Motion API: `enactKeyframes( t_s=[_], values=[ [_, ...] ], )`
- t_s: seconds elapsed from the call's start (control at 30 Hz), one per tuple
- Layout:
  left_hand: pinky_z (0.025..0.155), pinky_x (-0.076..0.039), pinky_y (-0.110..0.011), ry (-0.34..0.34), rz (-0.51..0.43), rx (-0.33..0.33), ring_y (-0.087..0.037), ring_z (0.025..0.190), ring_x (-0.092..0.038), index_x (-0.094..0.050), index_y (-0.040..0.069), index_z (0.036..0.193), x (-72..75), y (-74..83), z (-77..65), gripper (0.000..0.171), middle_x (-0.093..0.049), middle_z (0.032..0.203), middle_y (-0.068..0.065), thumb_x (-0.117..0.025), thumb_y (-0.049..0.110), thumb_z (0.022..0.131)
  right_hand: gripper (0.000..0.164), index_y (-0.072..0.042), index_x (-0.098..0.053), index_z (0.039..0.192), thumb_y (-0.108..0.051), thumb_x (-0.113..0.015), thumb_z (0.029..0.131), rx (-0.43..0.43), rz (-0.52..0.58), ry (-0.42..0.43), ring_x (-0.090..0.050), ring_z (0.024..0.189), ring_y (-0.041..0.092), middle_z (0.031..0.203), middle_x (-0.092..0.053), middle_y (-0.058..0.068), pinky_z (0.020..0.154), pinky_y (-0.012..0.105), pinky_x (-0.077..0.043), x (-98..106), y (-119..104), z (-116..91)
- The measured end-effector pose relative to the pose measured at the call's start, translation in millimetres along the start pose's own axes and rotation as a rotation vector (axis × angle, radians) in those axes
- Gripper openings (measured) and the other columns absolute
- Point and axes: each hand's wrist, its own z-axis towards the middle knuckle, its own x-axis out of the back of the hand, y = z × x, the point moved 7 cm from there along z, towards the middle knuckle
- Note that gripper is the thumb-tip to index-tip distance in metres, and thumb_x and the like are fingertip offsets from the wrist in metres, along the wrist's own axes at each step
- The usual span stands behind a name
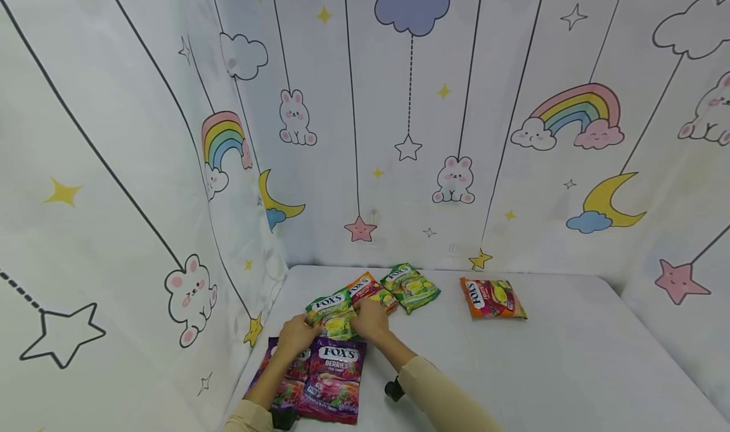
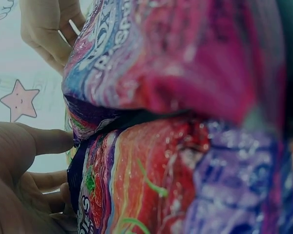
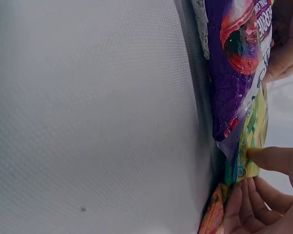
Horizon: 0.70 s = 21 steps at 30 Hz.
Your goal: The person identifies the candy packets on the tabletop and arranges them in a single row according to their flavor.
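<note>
A green FOX'S candy bag (image 1: pixel 332 315) lies between the two hands, just beyond two purple FOX'S Berries candy bags (image 1: pixel 335 381). My left hand (image 1: pixel 298 335) pinches its left edge; in the left wrist view that hand (image 2: pixel 19 170) is partly screened by the purple bags. With thumb on top and fingers beneath, my right hand (image 1: pixel 372 321) grips the green bag's right side, and the right wrist view shows this hand (image 3: pixel 268 195) close up. Under and behind the right hand, an orange FOX'S Fruits candy bag (image 1: pixel 372 287) is partly covered.
Another green candy bag (image 1: pixel 410 287) lies at the back beside the orange one. Farther right sits a separate orange candy bag (image 1: pixel 493 298). The white table (image 1: pixel 547 368) is bordered by printed cloth walls (image 1: pixel 410 229) at the back and sides.
</note>
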Motion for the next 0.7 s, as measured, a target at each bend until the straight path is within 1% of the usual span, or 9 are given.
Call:
enactKeyframes(
  t_s=[0.07, 0.27, 0.37, 0.47, 0.53, 0.7],
  values=[
    [0.047, -0.034, -0.031, 0.000, -0.009, 0.003, -0.017, 0.051, -0.050, -0.061, 0.008, 0.082, 0.7, 0.2, -0.4, 0.027, -0.060, 0.063, -0.001, -0.079, 0.027, 0.090, 0.024, -0.004, -0.078, 0.102, -0.010, -0.081, 0.079, 0.000, -0.004, 0.006, -0.068, 0.083, 0.022, 0.091, -0.074, 0.004, 0.072, 0.042, -0.056, -0.3, 0.1, 0.3],
    [0.047, -0.036, -0.031, 0.003, -0.020, 0.011, -0.018, 0.052, -0.052, -0.063, 0.007, 0.085, 0.6, -0.3, 0.3, 0.025, -0.065, 0.067, -0.002, -0.080, 0.026, 0.090, 0.022, -0.006, -0.078, 0.101, -0.010, -0.081, 0.079, -0.011, -0.008, 0.005, -0.067, 0.082, 0.020, 0.089, -0.073, 0.002, 0.074, 0.041, -0.057, -2.3, 1.1, 1.9],
    [0.048, -0.040, -0.032, -0.005, -0.025, 0.019, -0.017, 0.054, -0.056, -0.066, 0.005, 0.090, 1.5, 0.3, 0.2, 0.024, -0.070, 0.073, -0.005, -0.080, 0.025, 0.090, 0.022, -0.007, -0.078, 0.101, -0.010, -0.082, 0.079, -0.017, -0.007, 0.005, -0.068, 0.083, 0.019, 0.090, -0.074, 0.002, 0.075, 0.041, -0.057, -3.3, 1.6, 3.0],
    [0.049, -0.043, -0.034, -0.006, -0.028, 0.011, -0.017, 0.056, -0.059, -0.067, 0.002, 0.093, 2.4, 1.4, 0.2, 0.025, -0.073, 0.079, -0.007, -0.079, 0.024, 0.090, 0.022, -0.007, -0.079, 0.101, -0.009, -0.081, 0.079, -0.021, -0.012, 0.007, -0.068, 0.084, 0.019, 0.091, -0.074, 0.002, 0.076, 0.041, -0.058, -4.0, 2.1, 4.1],
    [0.049, -0.043, -0.034, 0.002, -0.031, 0.012, -0.017, 0.056, -0.059, -0.068, 0.003, 0.093, 2.7, 1.4, 0.6, 0.024, -0.074, 0.079, -0.007, -0.079, 0.024, 0.090, 0.023, -0.007, -0.079, 0.101, -0.009, -0.081, 0.079, -0.021, -0.014, 0.011, -0.068, 0.084, 0.019, 0.090, -0.074, 0.002, 0.076, 0.041, -0.057, -3.9, 1.9, 4.6],
    [0.048, -0.038, -0.032, 0.020, -0.045, -0.004, -0.017, 0.054, -0.056, -0.066, 0.007, 0.090, 2.3, 0.8, 1.8, 0.022, -0.072, 0.074, -0.004, -0.079, 0.025, 0.090, 0.022, -0.007, -0.079, 0.100, -0.008, -0.080, 0.078, -0.018, -0.009, 0.023, -0.068, 0.083, 0.019, 0.089, -0.074, 0.002, 0.075, 0.042, -0.057, -2.4, 0.1, 4.3]
  ],
)
